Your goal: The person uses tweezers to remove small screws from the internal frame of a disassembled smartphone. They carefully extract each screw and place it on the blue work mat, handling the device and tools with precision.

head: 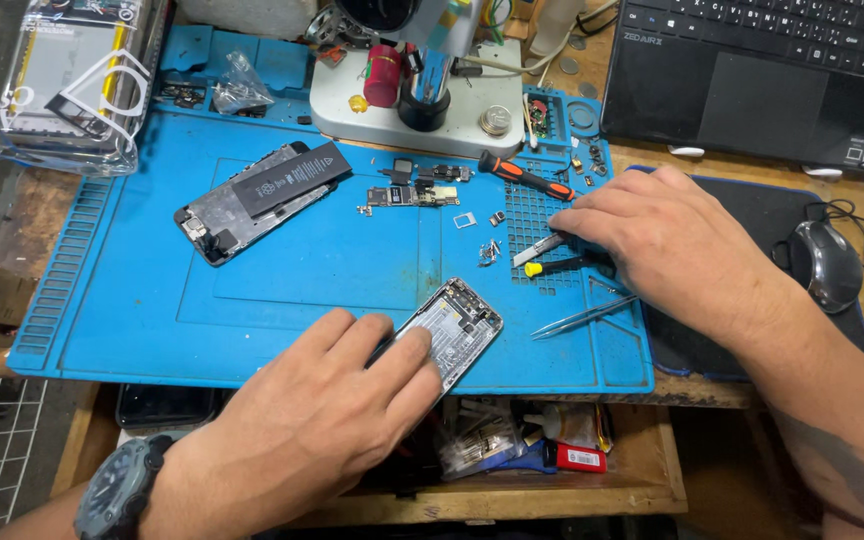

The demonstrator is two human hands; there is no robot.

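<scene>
My left hand (337, 400) lies flat on an opened phone shell (457, 325) near the front edge of the blue work mat (132, 300), fingers pressing its lower end. My right hand (667, 240) rests on the mat's right side, fingertips on a small screwdriver with a yellow cap (552, 266) and a metal blade (537, 248). Tweezers (582, 318) lie just below that hand. A second opened phone with a black battery (262, 195) lies at the mat's upper left. A circuit board (407, 195) and small loose parts sit in the middle.
An orange-and-black screwdriver (522, 175) lies near a microscope base (402, 115) at the back. A laptop (762, 75), a black mouse (827, 262) on a dark pad, a clear plastic box (62, 80) and an open drawer of clutter (532, 445) surround the mat.
</scene>
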